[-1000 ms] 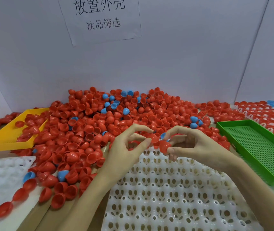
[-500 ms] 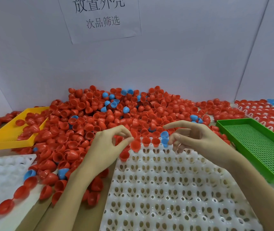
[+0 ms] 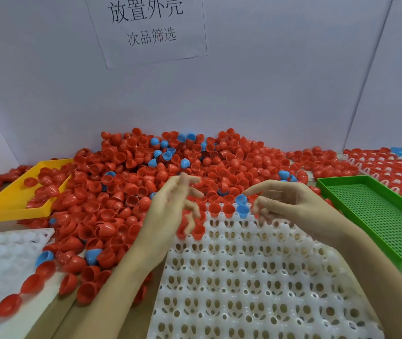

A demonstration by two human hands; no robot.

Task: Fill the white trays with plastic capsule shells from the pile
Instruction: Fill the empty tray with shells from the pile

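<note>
- Both hands hover over the far edge of the white perforated plastic tray (image 3: 256,277) in the head view, and neither holds anything.
- Left hand (image 3: 170,211) is motion-blurred, its fingers spread and loosely bent above a red shell (image 3: 198,232) seated in the tray's far left corner.
- Right hand (image 3: 290,206) has relaxed, parted fingers, with its fingertips just beside a blue shell (image 3: 242,210) in the tray's far row.
- Two more red shells (image 3: 220,209) sit in that same row, left of the blue one.
- Behind the tray, a big pile of red and blue plastic capsule shells (image 3: 170,172) spreads across the tabletop up to the white wall.
- A yellow plastic tray (image 3: 11,204) lies left of the pile and a green mesh tray (image 3: 378,216) right of it.
- A second white tray (image 3: 1,260) lies at the near left.
</note>
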